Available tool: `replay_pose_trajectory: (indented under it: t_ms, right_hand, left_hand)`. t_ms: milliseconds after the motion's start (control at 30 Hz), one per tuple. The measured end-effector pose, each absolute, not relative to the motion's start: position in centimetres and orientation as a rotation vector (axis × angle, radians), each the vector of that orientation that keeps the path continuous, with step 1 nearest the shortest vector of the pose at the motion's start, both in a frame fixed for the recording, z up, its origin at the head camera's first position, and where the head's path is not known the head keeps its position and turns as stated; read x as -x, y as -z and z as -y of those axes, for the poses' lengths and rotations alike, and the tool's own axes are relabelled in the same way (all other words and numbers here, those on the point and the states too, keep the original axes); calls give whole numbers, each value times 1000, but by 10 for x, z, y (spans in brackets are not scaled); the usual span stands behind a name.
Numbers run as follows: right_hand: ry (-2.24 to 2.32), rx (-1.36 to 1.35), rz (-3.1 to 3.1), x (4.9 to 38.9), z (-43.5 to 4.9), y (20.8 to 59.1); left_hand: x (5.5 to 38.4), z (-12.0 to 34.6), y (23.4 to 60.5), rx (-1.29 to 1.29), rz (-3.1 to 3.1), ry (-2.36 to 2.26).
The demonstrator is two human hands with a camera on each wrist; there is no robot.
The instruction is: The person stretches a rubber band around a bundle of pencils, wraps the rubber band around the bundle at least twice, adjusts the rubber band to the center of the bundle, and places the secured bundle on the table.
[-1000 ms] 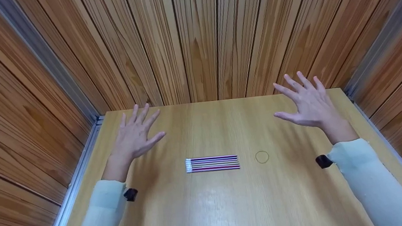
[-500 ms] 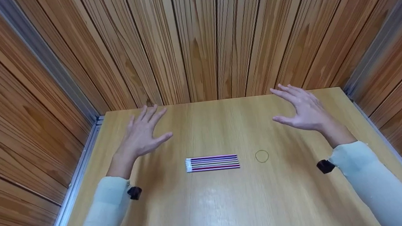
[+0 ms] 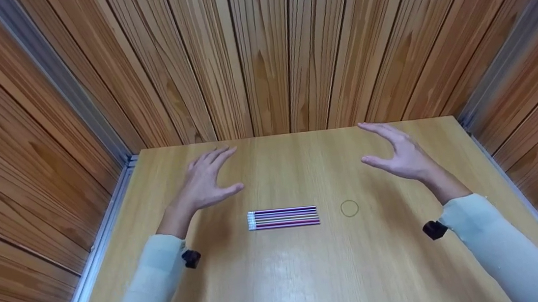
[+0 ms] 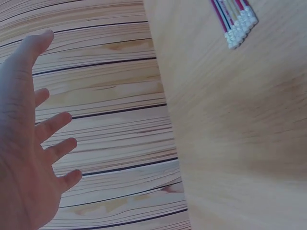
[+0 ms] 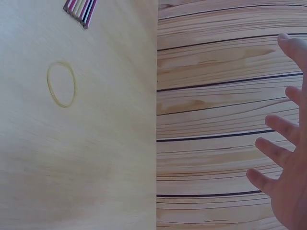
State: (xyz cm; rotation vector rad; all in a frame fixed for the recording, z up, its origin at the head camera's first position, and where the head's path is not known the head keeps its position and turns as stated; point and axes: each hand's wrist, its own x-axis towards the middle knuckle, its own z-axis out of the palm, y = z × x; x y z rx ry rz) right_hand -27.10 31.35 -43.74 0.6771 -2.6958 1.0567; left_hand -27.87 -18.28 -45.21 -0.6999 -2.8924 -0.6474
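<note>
Several striped pencils lie side by side in a flat row on the table, their white eraser ends toward the left. To their right a thin yellow rubber band forms a loop, lying flat and apart from them. My left hand hovers above the table, up and left of the pencils, with thumb and fingers spread and nothing held. On the other side my right hand is held in the air beyond the rubber band, thumb apart from the fingers, also holding nothing. Neither hand touches anything.
The wooden table ends at a plank wall behind, with more plank walls at both sides. Metal rails run along the table's side edges. Each sleeve carries a small dark wrist camera.
My left hand has moved right and slightly nearer, toward the pencils. My right hand has come lower and turned, so its fingers now overlap from above. Pencils and rubber band stay put.
</note>
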Motion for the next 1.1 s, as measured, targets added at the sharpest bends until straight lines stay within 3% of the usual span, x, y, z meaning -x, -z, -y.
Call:
replay_pose_trajectory:
  t_ms: [667, 933, 1100]
  right_hand:
    - [-1491, -710, 2562, 265, -309, 464]
    - [-1756, -828, 2403, 264, -301, 475]
    - [-1806, -837, 2383, 262, -295, 482]
  left_hand:
    - [268, 161, 502, 788, 2900, 880]
    - [266, 150, 526, 627, 2989, 1196]
    - [265, 143, 540, 585, 3074, 1142]
